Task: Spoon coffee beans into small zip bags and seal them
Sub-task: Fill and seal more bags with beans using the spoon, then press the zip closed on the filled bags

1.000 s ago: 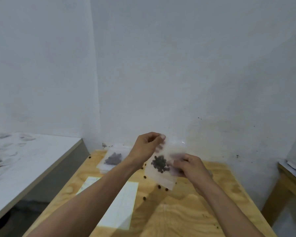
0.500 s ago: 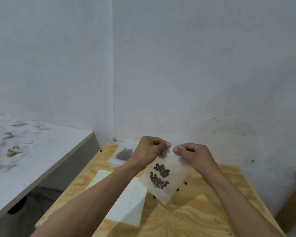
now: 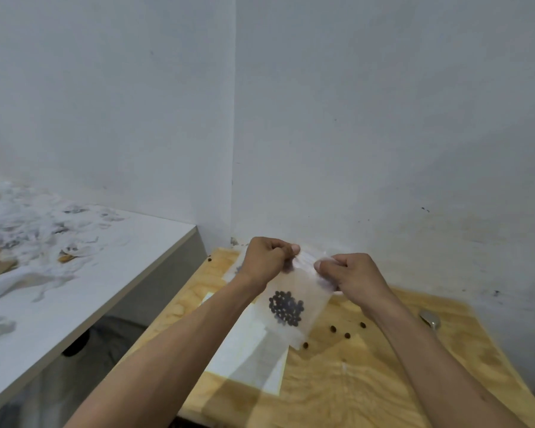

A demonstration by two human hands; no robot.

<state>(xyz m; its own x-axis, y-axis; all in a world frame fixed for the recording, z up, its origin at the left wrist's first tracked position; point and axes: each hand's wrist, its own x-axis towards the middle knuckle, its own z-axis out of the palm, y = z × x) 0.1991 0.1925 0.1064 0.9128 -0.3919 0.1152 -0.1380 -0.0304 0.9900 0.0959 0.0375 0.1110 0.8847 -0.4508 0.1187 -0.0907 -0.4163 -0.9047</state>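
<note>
A small translucent zip bag (image 3: 297, 291) is hanging in the air above the wooden counter (image 3: 352, 381), tilted so its lower corner is pointing down toward the person. A dark cluster of coffee beans (image 3: 286, 307) is sitting inside its lower half. The left hand (image 3: 267, 259) is pinching the bag's top edge at its left end, thumb and fingers curled tight on the plastic. The right hand (image 3: 351, 271) is pinching the same top edge at its right end, its grip likewise clamped on the bag. Whether the zip strip between them is closed cannot be told.

Under the bag, a white sheet (image 3: 250, 350) is lying flat on the counter. A few loose beans (image 3: 347, 335) are lying scattered on the wood just to the right of the bag's lower corner. A metal spoon (image 3: 430, 318) is resting near the counter's right edge, beside the right forearm. To the left, a white stained surface (image 3: 59, 257) is standing apart from the counter.
</note>
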